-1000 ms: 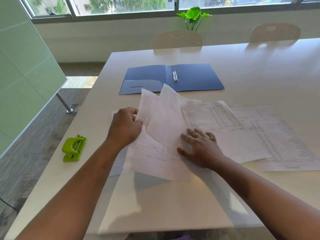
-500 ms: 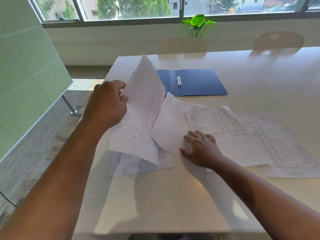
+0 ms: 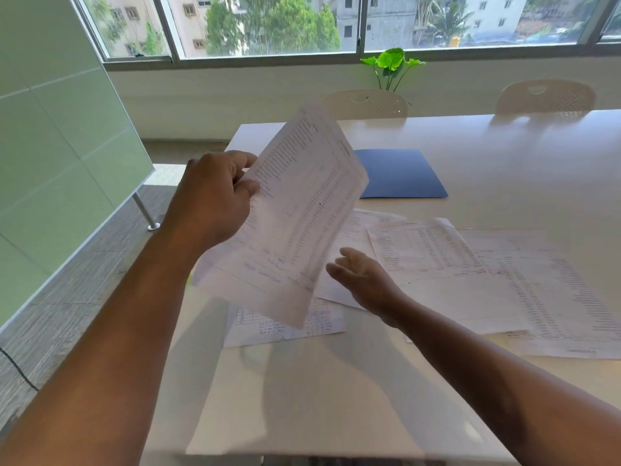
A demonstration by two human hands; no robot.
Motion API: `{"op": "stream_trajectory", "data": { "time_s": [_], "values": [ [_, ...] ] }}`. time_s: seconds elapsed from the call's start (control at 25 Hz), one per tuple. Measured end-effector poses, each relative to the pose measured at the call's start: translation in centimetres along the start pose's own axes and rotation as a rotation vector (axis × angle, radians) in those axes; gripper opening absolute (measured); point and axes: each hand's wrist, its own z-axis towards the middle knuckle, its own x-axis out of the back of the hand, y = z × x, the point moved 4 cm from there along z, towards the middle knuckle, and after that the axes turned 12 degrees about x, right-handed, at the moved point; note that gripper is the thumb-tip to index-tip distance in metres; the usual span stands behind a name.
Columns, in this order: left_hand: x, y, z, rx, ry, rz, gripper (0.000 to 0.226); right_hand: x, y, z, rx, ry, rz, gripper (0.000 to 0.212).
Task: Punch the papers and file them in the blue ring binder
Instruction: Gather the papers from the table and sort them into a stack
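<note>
While the left hand (image 3: 215,200) is pinching the white printed paper sheet (image 3: 295,216) by its left edge, long axis tilting up and away, the right hand (image 3: 366,280) is hovering just beside its lower right corner, fingers apart and holding nothing; the open blue ring binder (image 3: 403,176) is lying beyond.

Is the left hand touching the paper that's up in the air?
Touching. The head view shows the left hand pinching the lifted paper at its left edge, thumb pressed on the sheet.

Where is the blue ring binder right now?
In the head view, the blue ring binder lies on the table's far side, partly hidden behind the sheets held by the left hand.
</note>
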Motion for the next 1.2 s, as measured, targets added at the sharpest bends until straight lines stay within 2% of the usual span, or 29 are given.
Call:
{"op": "stream_trajectory", "data": {
  "time_s": [0.08, 0.2, 0.28, 0.56, 0.64, 0.76, 0.84, 1.04, 1.2],
  "values": [
    [-0.4, -0.5, 0.0, 0.047, -0.034, -0.078, 0.029, -0.7, -0.8, 0.5, -0.038, 0.052, 0.272, 0.064],
    [-1.9, -1.9, 0.4, 0.119, -0.077, -0.188, 0.029, -0.6, -1.7, 0.7, -0.055, 0.159, 0.554, 0.026],
    [-3.5, -3.4, 0.4, 0.167, -0.079, -0.201, 0.027, -0.2, -1.5, 0.8, -0.093, 0.203, 0.641, 0.022],
    [-9.9, -8.4, -1.4, 0.325, -0.128, -0.163, 0.033, 2.1, 1.3, 1.4, -0.11, 0.385, 0.376, 0.016],
    [-12.1, -10.5, -1.9, 0.414, -0.213, -0.034, 0.043, 2.4, 2.7, 1.4, -0.152, 0.413, 0.315, 0.015],
    [-14.7, -13.4, -2.8, 0.552, -0.412, 0.295, 0.064, 2.4, 4.5, 1.6, -0.189, 0.392, 0.193, 0.014],
    [-15.3, -14.1, -3.1, 0.596, -0.438, 0.409, 0.069, 2.0, 4.8, 1.8, -0.174, 0.369, 0.17, 0.014],
    [-15.8, -14.4, -1.7, 0.669, -0.419, 0.397, 0.092, 1.8, 5.5, 2.0, -0.15, 0.343, 0.072, 0.016],
    [-16.2, -15.2, -0.7, 0.776, -0.432, 0.251, 0.106, 1.9, 6.0, 2.2, -0.133, 0.332, 0.053, 0.016]
  ]
}}
